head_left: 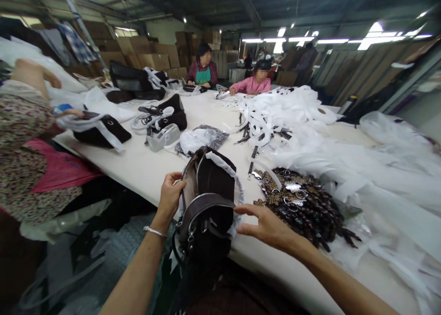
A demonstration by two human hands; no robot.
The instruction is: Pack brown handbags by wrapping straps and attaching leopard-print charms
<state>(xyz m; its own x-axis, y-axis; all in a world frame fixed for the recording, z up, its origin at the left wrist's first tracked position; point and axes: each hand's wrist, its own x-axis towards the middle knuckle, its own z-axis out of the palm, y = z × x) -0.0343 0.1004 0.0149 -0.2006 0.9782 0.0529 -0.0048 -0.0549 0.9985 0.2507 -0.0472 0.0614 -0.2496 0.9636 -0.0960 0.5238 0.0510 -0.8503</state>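
One soft dark bag (216, 179) with a curvy silver zipper (203, 196) is at the edge of a flat white table (132, 163), its rim pinched by the left hand (171, 191), the right hand (263, 223) with finger and thumb wide apart beside it.

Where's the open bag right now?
Head view, centre: the bag is at the near edge of the table, left hand gripping its left rim, right hand at its right side, leopard-print pile farther right.
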